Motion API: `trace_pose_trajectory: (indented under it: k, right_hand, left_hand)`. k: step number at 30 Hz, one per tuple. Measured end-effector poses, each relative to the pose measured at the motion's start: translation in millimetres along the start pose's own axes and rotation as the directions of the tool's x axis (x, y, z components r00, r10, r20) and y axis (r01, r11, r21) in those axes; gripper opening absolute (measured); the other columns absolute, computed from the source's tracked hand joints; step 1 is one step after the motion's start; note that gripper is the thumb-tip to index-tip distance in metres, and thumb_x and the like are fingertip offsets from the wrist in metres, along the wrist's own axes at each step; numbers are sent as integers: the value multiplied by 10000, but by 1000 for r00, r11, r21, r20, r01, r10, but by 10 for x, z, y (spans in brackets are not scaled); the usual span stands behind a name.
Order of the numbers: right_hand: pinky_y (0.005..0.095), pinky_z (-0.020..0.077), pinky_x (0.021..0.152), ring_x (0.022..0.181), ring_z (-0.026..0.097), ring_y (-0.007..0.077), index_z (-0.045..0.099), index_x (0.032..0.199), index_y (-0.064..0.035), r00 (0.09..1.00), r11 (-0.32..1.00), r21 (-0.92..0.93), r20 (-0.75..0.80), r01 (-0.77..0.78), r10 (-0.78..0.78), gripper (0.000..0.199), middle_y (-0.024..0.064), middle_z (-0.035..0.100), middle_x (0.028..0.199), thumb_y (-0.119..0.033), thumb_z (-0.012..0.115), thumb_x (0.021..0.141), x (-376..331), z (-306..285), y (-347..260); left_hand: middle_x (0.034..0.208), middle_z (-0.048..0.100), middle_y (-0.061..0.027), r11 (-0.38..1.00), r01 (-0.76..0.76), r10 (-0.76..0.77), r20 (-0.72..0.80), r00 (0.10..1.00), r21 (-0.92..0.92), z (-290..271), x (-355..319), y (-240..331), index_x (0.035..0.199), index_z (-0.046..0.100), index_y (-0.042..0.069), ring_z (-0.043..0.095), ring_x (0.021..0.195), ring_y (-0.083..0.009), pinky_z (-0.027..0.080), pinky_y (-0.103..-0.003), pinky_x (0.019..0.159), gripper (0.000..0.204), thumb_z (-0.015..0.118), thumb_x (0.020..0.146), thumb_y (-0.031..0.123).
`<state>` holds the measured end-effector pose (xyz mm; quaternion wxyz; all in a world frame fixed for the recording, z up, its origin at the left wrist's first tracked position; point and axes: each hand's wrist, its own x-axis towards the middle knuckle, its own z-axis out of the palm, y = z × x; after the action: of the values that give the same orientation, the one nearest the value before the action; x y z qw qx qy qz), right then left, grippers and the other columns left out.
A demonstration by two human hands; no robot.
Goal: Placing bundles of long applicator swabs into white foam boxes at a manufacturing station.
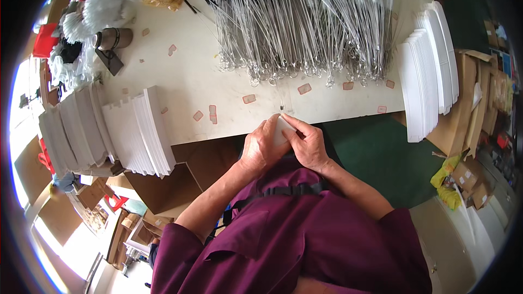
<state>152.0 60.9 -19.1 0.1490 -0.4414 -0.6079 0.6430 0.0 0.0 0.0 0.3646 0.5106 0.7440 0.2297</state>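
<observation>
A pale counter (pixel 185 84) carries a wide heap of thin wire brushes (pixel 305 22) at the far side, with stacks of flat white cards (pixel 139 130) at left and right. At its near edge, both hands meet on one small white card (pixel 281 129): the left hand (pixel 260 146) cups it, the right hand (pixel 308 144) pinches its upper edge, fingers closed on it. The card looks light, thin and easily creased, best held by its edges.

long wire-handled brushes (pixel 305 22) lie heaped at the white desk's (pixel 190 76) far side, flat white card stacks (pixel 139 133) left, more (pixel 427 71) right.
</observation>
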Motion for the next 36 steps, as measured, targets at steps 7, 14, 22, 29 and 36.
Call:
trace_pose_trajectory:
  k: [7, 14, 22, 29, 36]
  right_hand:
    - [298, 569, 797, 883, 713, 167, 651, 1259, 24, 987, 978, 189, -118, -84, 107, 346, 108, 744, 942, -185, 667, 983, 184, -83, 234]
    - [324, 552, 682, 725, 713, 188, 703, 1025, 20, 989, 992, -62, -103, -109, 102, 283, 123, 730, 795, -256, 658, 982, 127, -265, 645]
    - [307, 525, 619, 651, 687, 167, 708, 956, 30, 987, 984, -110, -91, -139, 130, 273, 101, 696, 704, -233, 637, 974, 168, -301, 638]
    - [305, 538, 602, 609, 701, 165, 703, 891, 11, 968, 972, -105, -161, -211, 192, 267, 77, 694, 693, -231, 618, 964, 175, -309, 661]
    - [256, 511, 544, 552, 644, 107, 696, 862, 16, 964, 964, -145, -181, -221, 194, 274, 44, 675, 674, -228, 631, 967, 242, -272, 635]
  left_hand:
    - [963, 639, -199, 971, -89, 74, 74, 995, 220, -384, -21, -438, 1207, 543, -6, 647, 912, -391, 536, -487, 803, 532, 754, 746, 154]
    - [1139, 626, -216, 821, -98, 52, 96, 994, 562, -867, 169, -900, 1279, 563, -27, 576, 1115, -388, 479, -460, 954, 618, 815, 746, 157]
    - [928, 688, -211, 968, 58, 31, -348, 937, 243, -835, 963, -1030, 1125, 631, 24, 693, 848, -374, 550, -462, 745, 342, 752, 857, 198]
    - [726, 693, -206, 938, 289, -198, -389, 900, 191, -695, 1318, -672, 849, 724, 5, 697, 693, -388, 553, -472, 692, 255, 731, 851, 259]
    - [762, 718, -217, 929, 353, -364, -436, 823, -108, -402, 1361, -892, 911, 753, -28, 721, 700, -335, 568, -421, 715, 297, 759, 828, 257]
